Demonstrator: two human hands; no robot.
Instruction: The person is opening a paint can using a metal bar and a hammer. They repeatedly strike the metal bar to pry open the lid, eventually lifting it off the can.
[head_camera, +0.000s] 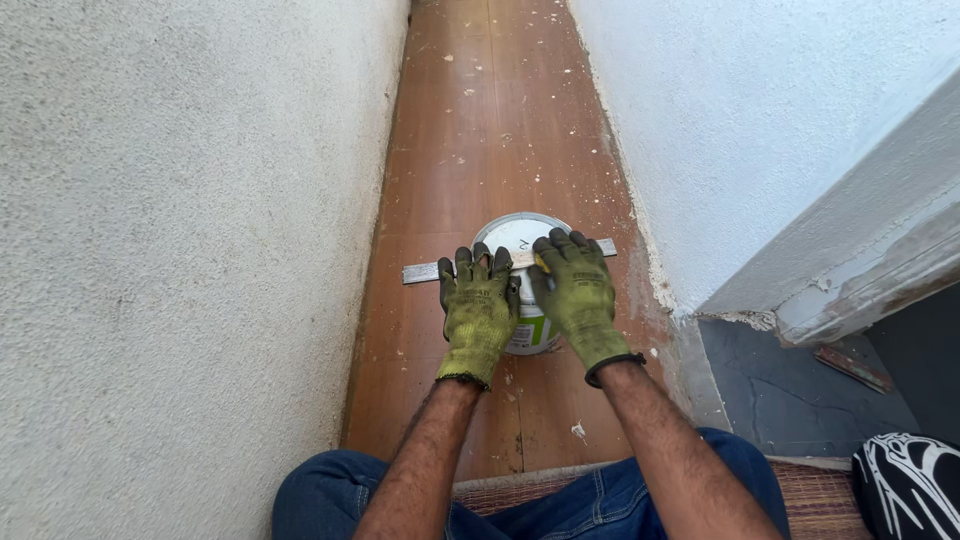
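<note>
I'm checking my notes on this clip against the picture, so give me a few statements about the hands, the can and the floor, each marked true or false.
1. Both hands wear yellow-green gloves. True: the left hand and the right hand are both gloved.
2. A flat metal bar lies across the top of the paint can. True.
3. The can's lid is off and paint shows inside. False: the white lid is on.
4. The can stands on a grey carpet. False: it stands on a brown wood-look floor flecked with white bits.
5. Only the right hand rests on the bar. False: both hands press on it, side by side.
</note>
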